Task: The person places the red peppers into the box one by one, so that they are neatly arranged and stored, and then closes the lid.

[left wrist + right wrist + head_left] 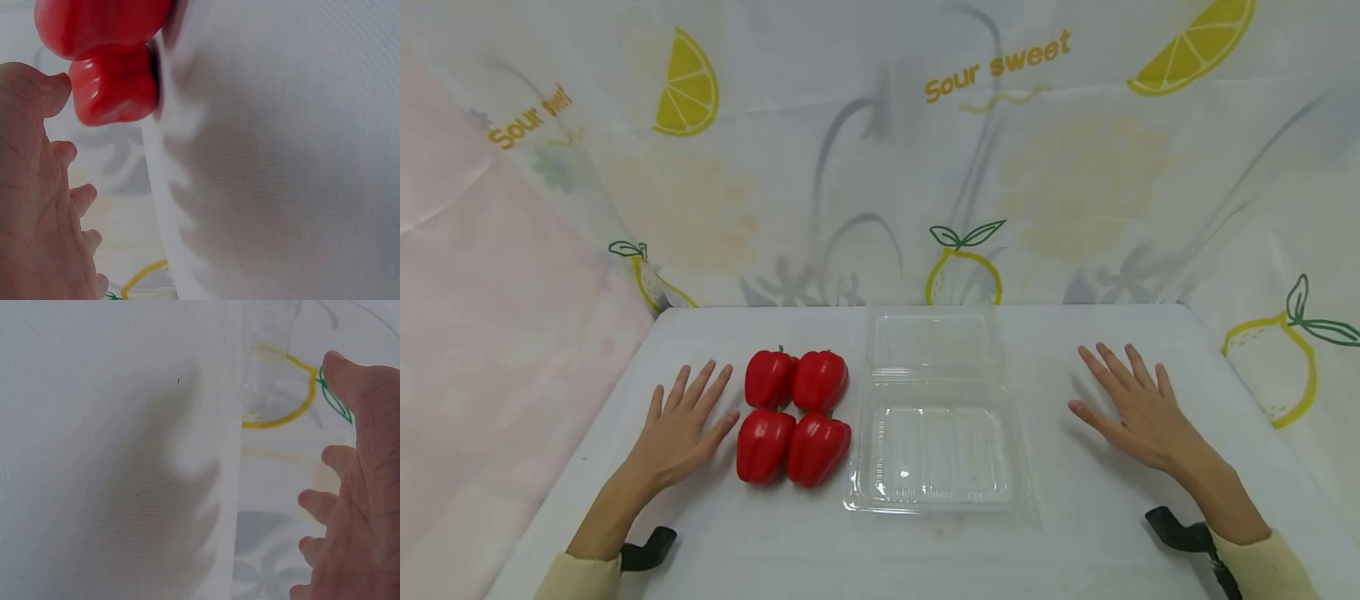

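Note:
Several red bell peppers (764, 446) sit in a tight block left of the table's middle. Right beside them is a clear plastic clamshell container (940, 505), its hinged lid (934, 342) folded back toward the wall. My left hand (677, 433), palm down with fingers spread, is just left of the peppers and holds nothing. In the left wrist view its thumb appears close to a bell pepper (112, 90); whether they touch I cannot tell from that view. Far to the container's right, my right hand (1138, 417) hovers palm down, fingers spread, holding nothing.
The white table (925, 558) ends at a hanging cloth (880, 167) printed with lemons, which also closes off both sides. Black wrist mounts (651, 550) stick out from the cuffs. Shadows of both hands fall on the tabletop.

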The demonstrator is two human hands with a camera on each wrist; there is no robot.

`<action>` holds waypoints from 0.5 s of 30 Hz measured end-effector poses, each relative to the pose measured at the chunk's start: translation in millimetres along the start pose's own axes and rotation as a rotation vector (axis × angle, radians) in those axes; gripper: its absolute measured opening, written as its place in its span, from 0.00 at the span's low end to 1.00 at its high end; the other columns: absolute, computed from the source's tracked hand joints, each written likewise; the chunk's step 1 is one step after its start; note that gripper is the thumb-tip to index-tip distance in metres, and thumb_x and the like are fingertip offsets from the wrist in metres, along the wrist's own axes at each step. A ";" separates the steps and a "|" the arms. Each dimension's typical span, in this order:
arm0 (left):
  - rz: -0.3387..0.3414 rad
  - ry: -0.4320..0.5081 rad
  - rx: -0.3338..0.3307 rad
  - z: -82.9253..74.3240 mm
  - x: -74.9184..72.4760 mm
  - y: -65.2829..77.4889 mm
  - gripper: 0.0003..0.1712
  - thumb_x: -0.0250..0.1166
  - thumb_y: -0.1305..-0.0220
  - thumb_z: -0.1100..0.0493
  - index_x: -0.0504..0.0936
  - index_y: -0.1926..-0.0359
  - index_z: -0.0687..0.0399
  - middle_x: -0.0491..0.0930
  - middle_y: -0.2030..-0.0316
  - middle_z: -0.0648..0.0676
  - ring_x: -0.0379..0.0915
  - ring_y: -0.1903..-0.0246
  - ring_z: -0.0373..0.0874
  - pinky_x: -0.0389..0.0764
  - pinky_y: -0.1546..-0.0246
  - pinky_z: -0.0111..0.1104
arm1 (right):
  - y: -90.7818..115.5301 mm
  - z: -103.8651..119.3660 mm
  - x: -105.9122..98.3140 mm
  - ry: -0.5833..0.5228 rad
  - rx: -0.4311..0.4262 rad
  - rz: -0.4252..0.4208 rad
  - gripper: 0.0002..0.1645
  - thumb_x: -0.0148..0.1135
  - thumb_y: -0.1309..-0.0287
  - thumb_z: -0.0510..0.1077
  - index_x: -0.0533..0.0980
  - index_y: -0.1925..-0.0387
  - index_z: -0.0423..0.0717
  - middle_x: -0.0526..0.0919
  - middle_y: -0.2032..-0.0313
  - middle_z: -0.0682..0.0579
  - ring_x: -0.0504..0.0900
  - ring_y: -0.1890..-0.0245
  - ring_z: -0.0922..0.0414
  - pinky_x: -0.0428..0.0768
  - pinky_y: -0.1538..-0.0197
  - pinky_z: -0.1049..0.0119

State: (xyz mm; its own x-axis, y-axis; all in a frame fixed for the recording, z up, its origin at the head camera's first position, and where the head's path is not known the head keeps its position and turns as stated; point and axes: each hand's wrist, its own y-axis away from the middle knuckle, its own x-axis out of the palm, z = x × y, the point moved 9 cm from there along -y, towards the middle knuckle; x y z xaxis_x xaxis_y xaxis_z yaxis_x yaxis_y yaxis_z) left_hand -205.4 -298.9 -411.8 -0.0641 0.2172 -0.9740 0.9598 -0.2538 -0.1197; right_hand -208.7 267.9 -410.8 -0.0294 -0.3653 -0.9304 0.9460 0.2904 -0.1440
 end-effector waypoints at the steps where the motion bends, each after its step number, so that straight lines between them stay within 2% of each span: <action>1: 0.003 0.006 0.000 -0.8 0.4 0.4 0.46 0.57 0.33 0.39 0.49 0.22 0.47 0.47 0.25 0.65 0.35 0.28 0.70 0.37 0.37 0.71 | -0.1 0.7 0.2 -0.025 0.001 0.005 0.50 0.56 0.35 0.62 0.45 0.22 0.56 0.49 0.25 0.37 0.35 0.26 0.35 0.29 0.35 0.29; 7: -0.001 0.039 0.018 -5.9 0.5 3.5 0.45 0.55 0.33 0.38 0.48 0.22 0.46 0.48 0.25 0.64 0.35 0.28 0.70 0.37 0.37 0.70 | -2.6 8.2 1.3 -0.139 -0.025 0.009 0.49 0.60 0.35 0.59 0.47 0.22 0.54 0.50 0.26 0.35 0.40 0.27 0.32 0.32 0.35 0.28; 15: -0.042 0.052 0.061 -16.3 -7.7 5.8 0.47 0.58 0.34 0.39 0.49 0.22 0.45 0.49 0.25 0.62 0.38 0.28 0.67 0.39 0.35 0.69 | -7.4 21.1 -6.7 -0.240 -0.094 -0.035 0.48 0.64 0.38 0.53 0.51 0.23 0.54 0.55 0.27 0.38 0.45 0.27 0.35 0.39 0.32 0.31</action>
State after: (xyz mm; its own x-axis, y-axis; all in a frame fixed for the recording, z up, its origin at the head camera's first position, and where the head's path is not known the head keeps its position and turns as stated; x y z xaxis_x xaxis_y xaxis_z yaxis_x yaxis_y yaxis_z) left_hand -195.0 -286.7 -401.9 -0.0881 0.2767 -0.9569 0.9380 -0.3003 -0.1732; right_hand -208.6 249.5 -396.4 0.0267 -0.5726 -0.8194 0.9112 0.3511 -0.2157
